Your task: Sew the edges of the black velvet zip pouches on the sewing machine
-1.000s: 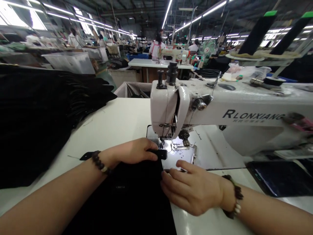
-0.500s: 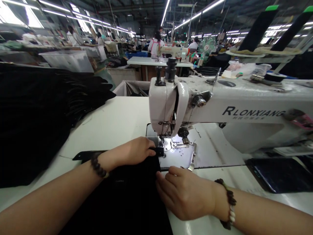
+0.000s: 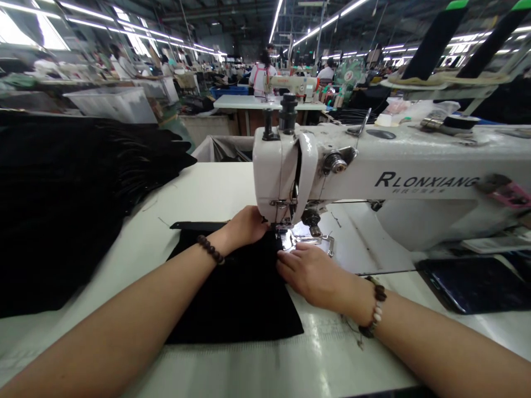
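Observation:
A piece of black fabric [image 3: 236, 298] lies flat on the pale table, its upper right edge under the head of a white sewing machine [image 3: 415, 171]. A narrow black strip [image 3: 197, 225] runs along the fabric's far edge. My left hand [image 3: 246, 225] grips the fabric's far edge just left of the needle area, its fingertips partly hidden by the machine head. My right hand [image 3: 311, 273] is closed at the fabric's right edge, in front of the lit metal plate [image 3: 296, 237]; its fingertips pinch or press that edge.
A large heap of black fabric pieces [image 3: 53, 210] covers the table's left side. A dark phone [image 3: 477, 284] lies to the right, below the machine arm. Black thread cones [image 3: 433, 44] stand at upper right. Behind the table is a bin [image 3: 207, 148]; a person [image 3: 262, 74] works farther back.
Both hands have moved forward with the black fabric, carrying its far edge to the machine head. The fabric's near edge now shows on the table.

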The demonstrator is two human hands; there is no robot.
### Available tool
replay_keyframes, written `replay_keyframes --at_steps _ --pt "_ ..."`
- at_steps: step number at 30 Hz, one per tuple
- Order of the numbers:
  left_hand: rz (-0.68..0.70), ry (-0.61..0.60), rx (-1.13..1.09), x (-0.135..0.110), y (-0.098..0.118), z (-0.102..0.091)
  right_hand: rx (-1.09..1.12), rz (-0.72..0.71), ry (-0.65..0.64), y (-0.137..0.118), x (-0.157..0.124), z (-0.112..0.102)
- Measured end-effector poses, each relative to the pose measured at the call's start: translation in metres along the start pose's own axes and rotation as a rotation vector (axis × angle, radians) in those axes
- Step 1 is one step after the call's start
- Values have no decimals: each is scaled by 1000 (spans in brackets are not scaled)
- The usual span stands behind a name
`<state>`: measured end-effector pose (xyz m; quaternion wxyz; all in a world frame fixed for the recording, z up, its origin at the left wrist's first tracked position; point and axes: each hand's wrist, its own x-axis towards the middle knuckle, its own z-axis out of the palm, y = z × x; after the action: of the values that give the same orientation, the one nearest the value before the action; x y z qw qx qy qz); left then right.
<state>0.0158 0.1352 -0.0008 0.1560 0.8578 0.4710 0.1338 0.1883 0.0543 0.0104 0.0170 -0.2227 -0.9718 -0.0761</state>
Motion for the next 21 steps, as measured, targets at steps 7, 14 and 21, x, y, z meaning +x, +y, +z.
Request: replay_keyframes --at_steps 7,14,21 --pt "98 -22 -7 -8 0 -4 -47 -27 180 -9 -10 7" --pt "130 -25 7 -8 1 -7 -48 -73 235 -12 -7 8" --pt "143 -11 20 -7 -1 -2 -74 -81 230 -14 -6 3"
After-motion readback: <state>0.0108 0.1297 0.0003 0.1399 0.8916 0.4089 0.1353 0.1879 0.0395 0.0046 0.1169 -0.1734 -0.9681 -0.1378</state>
